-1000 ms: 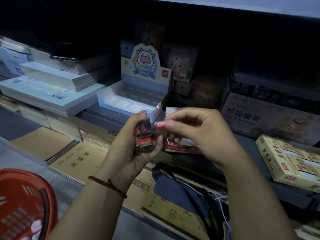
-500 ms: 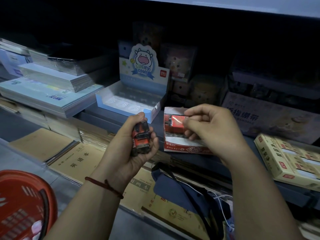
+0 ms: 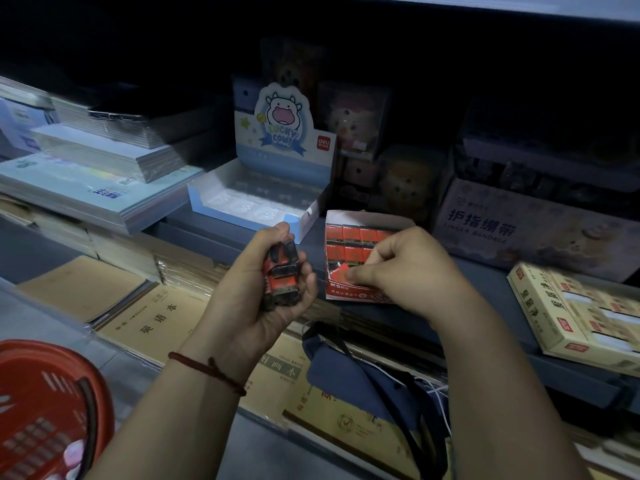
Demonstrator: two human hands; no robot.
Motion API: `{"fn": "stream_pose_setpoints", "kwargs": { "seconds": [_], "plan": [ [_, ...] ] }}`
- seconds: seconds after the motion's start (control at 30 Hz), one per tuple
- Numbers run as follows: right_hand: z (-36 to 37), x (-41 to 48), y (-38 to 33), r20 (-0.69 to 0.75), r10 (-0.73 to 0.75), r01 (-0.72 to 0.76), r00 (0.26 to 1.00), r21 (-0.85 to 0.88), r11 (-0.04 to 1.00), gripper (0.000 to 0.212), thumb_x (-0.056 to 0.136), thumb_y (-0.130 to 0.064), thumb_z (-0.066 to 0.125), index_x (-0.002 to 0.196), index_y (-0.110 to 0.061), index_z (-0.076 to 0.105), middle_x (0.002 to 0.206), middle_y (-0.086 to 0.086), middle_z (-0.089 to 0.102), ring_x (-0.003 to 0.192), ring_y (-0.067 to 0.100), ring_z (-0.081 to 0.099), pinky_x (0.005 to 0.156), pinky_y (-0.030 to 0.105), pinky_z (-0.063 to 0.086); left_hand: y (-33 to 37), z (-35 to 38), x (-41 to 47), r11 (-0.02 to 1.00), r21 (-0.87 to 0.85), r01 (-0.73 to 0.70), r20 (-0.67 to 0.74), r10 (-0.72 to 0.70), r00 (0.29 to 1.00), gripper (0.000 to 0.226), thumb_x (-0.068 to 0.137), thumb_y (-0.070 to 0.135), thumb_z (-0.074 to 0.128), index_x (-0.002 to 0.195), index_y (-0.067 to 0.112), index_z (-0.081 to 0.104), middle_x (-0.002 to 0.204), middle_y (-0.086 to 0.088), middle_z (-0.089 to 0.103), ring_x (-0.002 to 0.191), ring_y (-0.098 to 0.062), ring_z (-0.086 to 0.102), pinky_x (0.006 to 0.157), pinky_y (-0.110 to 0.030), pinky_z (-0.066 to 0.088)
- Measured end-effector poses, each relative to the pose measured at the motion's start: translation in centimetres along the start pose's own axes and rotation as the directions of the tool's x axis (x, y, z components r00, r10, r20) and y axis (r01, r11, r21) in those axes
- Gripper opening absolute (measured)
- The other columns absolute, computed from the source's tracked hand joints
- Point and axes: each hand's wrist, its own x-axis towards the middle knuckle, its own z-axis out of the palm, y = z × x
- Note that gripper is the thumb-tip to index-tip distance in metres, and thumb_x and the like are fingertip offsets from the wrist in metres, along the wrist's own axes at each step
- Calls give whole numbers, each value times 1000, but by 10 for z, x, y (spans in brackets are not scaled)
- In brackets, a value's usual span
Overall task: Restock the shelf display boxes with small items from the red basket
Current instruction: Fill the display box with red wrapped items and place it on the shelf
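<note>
While cradling a clump of small red-and-black packets (image 3: 281, 277) in the curled left hand (image 3: 256, 299) at centre frame, pinching a single red packet (image 3: 341, 273) between thumb and forefinger of the right hand (image 3: 405, 268), just right of centre. Placing step, by the look of it: held at the front of the red display box (image 3: 349, 292), beside rows already packed with red; front row seemingly less full, though too dim to be sure. Next, probably: seating it square in the front row, letting go, then drawing another from the left-hand clump. Calls for a light, straight push, given the tight rows. Farther out on the shelf (image 3: 485, 282): a cow-printed display box (image 3: 301, 230) up and left of the hands. Below them, a blue bag (image 3: 349, 375). At the lower left corner, the red basket (image 3: 41, 362), well apart from both hands.
</note>
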Motion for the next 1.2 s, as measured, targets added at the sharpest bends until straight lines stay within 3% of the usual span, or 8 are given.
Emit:
{"fn": "stream_pose_setpoints", "kwargs": {
  "seconds": [0.17, 0.37, 0.47, 0.63, 0.83, 0.93, 1.1, 1.2],
  "plan": [
    [7, 1, -1, 25, -2, 4, 1000, -69, 998, 32, 73, -49, 84, 66, -19, 75, 55, -6, 65, 71, 18, 66, 82, 42, 58, -1, 0, 0, 1000, 20, -4, -3, 4, 1000, 19, 84, 31, 75, 83, 14, 67, 79, -6, 66, 70, -15, 63, 63, -27, 58],
    [10, 2, 0, -27, -31, 28, 999, -83, 996, 33, 79, -51, 76, 72, -19, 75, 63, -6, 69, 73, 17, 68, 84, 44, 58, 0, 1, -1, 1000, 18, 8, 2, -8, 1000, 19, 83, 31, 76, 83, 14, 67, 79, -6, 66, 70, -16, 62, 62, -27, 58],
    [14, 2, -1, -70, -58, 55, 996, -35, 998, 19, 71, -50, 78, 79, -34, 71, 60, -16, 63, 74, 12, 65, 87, 47, 57, 0, 1, -1, 1000, 19, 12, -12, -12, 1000, 19, 82, 31, 77, 83, 14, 68, 78, -6, 66, 68, -16, 63, 60, -28, 58],
    [13, 3, 2, 6, -126, 126, 992, -56, 990, 15, 74, -40, 78, 81, -52, 72, 65, -26, 66, 80, 7, 66, 90, 44, 56, 1, 2, -2, 1000, 17, 9, -9, -9, 1000, 19, 83, 31, 76, 85, 14, 67, 78, -6, 66, 68, -16, 62, 61, -27, 58],
    [16, 6, 4, -67, -85, 88, 994, 43, 995, 21, 68, -39, 85, 80, -47, 69, 64, -23, 68, 86, 12, 68, 86, 46, 58, 1, 2, -2, 1000, 18, 20, -2, -20, 1000, 19, 84, 31, 76, 86, 14, 67, 80, -6, 65, 70, -16, 62, 60, -28, 58],
    [15, 5, 5, -89, -135, 136, 987, 14, 991, 12, 75, -36, 81, 80, -40, 70, 67, -19, 70, 80, 10, 68, 83, 43, 59, 0, 1, -2, 1000, 20, 23, -1, -23, 1000, 21, 84, 32, 76, 88, 14, 67, 81, -7, 66, 71, -16, 63, 60, -27, 58],
    [9, -15, -24, -49, -343, 342, 938, 294, 893, 6, 85, -24, 81, 87, -21, 76, 80, 6, 70, 62, 2, 55, 64, 16, 50, 1, -1, 1, 998, 41, 36, 45, -38, 998, 22, 83, 35, 76, 88, 15, 67, 86, -6, 65, 66, -13, 57, 53, -19, 50],
    [15, -24, -33, 35, -351, 314, 936, 372, 873, 14, 83, -25, 84, 94, -18, 78, 83, 6, 74, 62, 1, 57, 61, 12, 49, 0, -1, 2, 996, 86, 21, 81, -28, 996, 25, 89, 37, 72, 86, 13, 75, 98, -7, 72, 68, -10, 63, 53, -18, 49]
  ]
}}
